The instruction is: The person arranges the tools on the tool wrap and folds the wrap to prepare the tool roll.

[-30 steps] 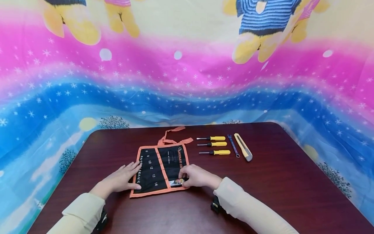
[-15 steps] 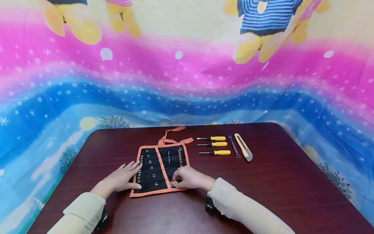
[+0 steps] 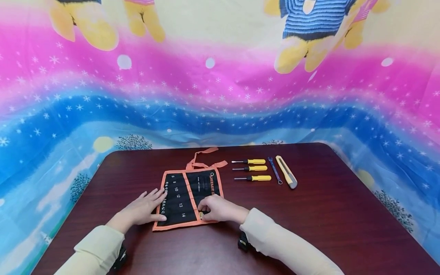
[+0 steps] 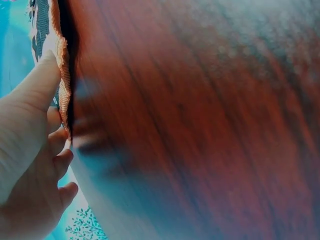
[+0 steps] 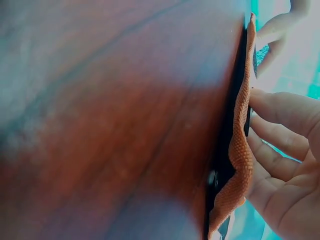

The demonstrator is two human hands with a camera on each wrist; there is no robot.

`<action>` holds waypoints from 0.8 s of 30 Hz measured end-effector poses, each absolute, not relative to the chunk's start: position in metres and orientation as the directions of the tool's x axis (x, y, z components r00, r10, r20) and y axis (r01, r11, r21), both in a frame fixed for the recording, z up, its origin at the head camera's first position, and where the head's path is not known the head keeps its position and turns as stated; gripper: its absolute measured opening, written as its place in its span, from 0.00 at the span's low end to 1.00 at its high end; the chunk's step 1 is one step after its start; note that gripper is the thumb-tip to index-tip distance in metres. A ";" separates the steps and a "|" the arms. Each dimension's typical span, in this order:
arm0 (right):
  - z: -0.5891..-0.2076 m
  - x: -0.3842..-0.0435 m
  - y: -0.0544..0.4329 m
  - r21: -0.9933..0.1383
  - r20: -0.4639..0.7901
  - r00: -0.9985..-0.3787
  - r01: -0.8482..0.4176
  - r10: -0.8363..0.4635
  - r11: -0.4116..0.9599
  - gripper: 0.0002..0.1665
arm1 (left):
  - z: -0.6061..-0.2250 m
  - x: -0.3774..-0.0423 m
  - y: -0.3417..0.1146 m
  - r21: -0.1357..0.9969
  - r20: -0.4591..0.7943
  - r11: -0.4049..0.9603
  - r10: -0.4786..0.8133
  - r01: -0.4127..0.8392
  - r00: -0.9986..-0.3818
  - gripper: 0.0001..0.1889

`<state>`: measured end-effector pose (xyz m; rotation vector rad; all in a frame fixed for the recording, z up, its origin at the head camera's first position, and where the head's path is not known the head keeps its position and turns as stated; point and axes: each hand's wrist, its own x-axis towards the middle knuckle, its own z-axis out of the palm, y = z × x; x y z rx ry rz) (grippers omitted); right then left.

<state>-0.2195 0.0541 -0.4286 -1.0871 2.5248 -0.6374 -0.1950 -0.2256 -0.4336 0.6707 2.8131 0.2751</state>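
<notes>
A black tool pouch (image 3: 177, 202) with orange edging and printed numbers lies flat on the table. My left hand (image 3: 146, 208) rests on its left side with the fingers spread. In the left wrist view the thumb lies along the orange edge. At the pouch's lower right, my right hand (image 3: 220, 208) pinches a small dark item with a yellow label (image 3: 201, 215), beside the orange middle strip. Most of this item is hidden by the fingers or the pouch, so its kind cannot be told. The right wrist view shows the right hand (image 5: 287, 150) against the pouch's edge.
Three yellow-handled screwdrivers (image 3: 256, 168) lie in a row right of the pouch. Beyond them are a blue combination wrench (image 3: 275, 170) and a cream utility knife (image 3: 286, 172). Orange ties (image 3: 203, 165) trail from the pouch's top. A printed cloth (image 3: 220, 95) hangs behind the table (image 3: 326, 221).
My right hand has moved left over the pouch with the small labelled item, toward the orange middle strip. Less of the item shows now. The left hand has stayed in place.
</notes>
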 end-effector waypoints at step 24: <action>-0.419 -0.226 0.068 -0.682 -0.079 -0.680 -0.496 -0.729 0.537 0.21 | -0.436 -0.197 -0.227 0.247 -0.171 0.868 0.477 0.431 -0.862 0.45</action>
